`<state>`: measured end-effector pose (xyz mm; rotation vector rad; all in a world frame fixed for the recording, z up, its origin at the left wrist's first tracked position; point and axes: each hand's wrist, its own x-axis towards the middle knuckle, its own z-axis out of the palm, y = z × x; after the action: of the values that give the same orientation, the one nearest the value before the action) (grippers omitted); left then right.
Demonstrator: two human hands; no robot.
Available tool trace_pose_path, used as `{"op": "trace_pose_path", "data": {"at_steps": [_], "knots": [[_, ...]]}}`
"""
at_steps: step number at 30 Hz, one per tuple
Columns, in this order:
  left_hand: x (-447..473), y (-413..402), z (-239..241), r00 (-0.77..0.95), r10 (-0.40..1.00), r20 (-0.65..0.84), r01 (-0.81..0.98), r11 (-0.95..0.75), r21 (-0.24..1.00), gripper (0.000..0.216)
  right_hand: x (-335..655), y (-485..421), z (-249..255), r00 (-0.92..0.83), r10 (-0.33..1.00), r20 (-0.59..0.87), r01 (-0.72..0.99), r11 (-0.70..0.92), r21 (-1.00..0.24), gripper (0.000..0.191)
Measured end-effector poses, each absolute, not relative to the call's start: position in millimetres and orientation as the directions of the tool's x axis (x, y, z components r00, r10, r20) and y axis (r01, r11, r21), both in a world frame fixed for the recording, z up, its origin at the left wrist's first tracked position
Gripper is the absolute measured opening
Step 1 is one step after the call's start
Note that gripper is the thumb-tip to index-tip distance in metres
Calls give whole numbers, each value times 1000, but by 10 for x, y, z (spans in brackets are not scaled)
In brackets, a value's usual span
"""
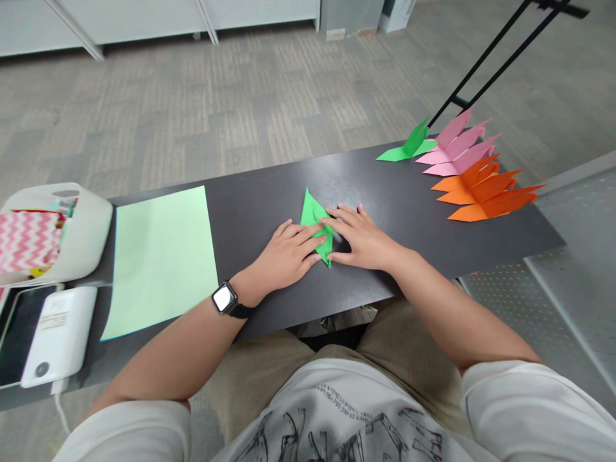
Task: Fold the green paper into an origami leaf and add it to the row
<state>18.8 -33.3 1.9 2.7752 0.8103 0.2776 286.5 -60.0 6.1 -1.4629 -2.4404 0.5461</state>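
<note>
A folded piece of green paper [310, 206] lies on the dark table in front of me, one sharp point away from me and another toward me. My left hand [289, 252] rests over its left side, fingers stretched out and pressing on the paper. From the right, my right hand [360, 236] touches the paper's edge with its fingertips, the fingers spread and the thumb near the lower point. Fingers from both hands cover part of the folds in the middle.
Folded paper cranes in green [409, 146], pink [455, 149] and orange [486, 194] stand at the right. Light green sheets [161, 263] lie to the left. Beyond them are a white basket [91, 234], a white power bank [60, 337] with a cable, and a phone [24, 333].
</note>
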Motion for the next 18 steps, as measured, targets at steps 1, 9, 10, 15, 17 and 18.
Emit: {"op": "trace_pose_path", "data": {"at_steps": [1, 9, 10, 15, 17, 18], "knots": [[193, -337, 24, 827, 550, 118, 504, -818, 279, 43, 2869, -625, 62, -462, 887, 21, 792, 423, -440, 86], [219, -356, 54, 820, 561, 115, 516, -811, 277, 46, 2812, -758, -19, -371, 924, 95, 809, 371, -455, 77], [219, -356, 52, 820, 561, 116, 516, -811, 277, 46, 2806, -764, -32, -372, 923, 98, 810, 375, -451, 77], [212, -351, 39, 823, 558, 109, 516, -814, 266, 48, 2823, -774, -26, -403, 911, 87, 800, 397, -449, 81], [209, -350, 39, 822, 559, 107, 518, -813, 268, 48, 2835, -777, -19, -404, 911, 84, 798, 396, -455, 82], [208, -350, 40, 823, 558, 106, 516, -812, 271, 47, 2840, -779, -19, -400, 912, 87, 798, 394, -456, 81]]}}
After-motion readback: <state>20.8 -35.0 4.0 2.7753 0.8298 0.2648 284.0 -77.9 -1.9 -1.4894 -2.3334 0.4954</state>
